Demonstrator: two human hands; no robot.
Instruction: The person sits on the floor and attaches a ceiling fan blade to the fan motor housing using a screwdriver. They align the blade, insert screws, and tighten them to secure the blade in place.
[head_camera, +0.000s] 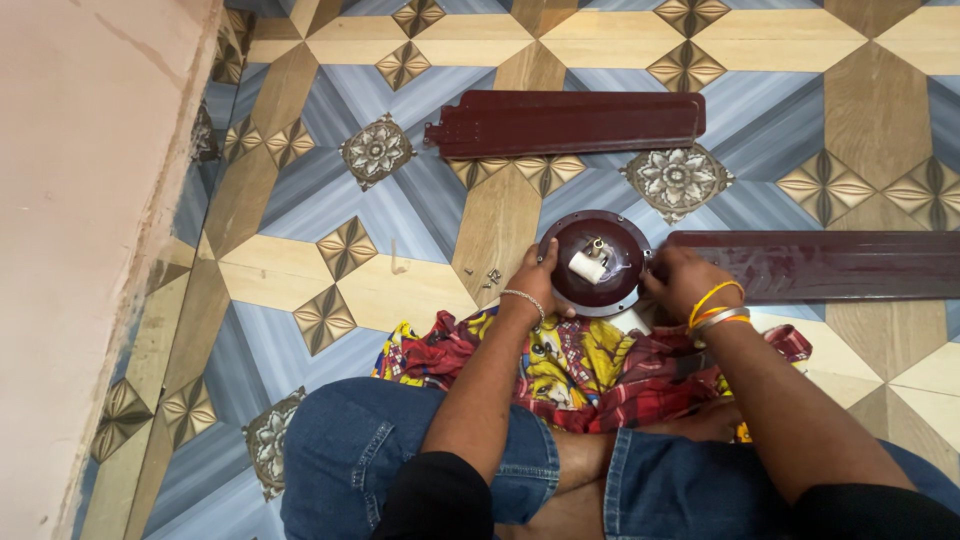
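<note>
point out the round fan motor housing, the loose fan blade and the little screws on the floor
fan motor housing (585, 292), head view, on its dark lower rim
loose fan blade (580, 120), head view, mid-blade
screws (492, 277), head view, on the small cluster

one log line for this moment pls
left hand on fan motor housing rim | right hand at its right edge | one blade apart, one beside | screws on floor
</note>
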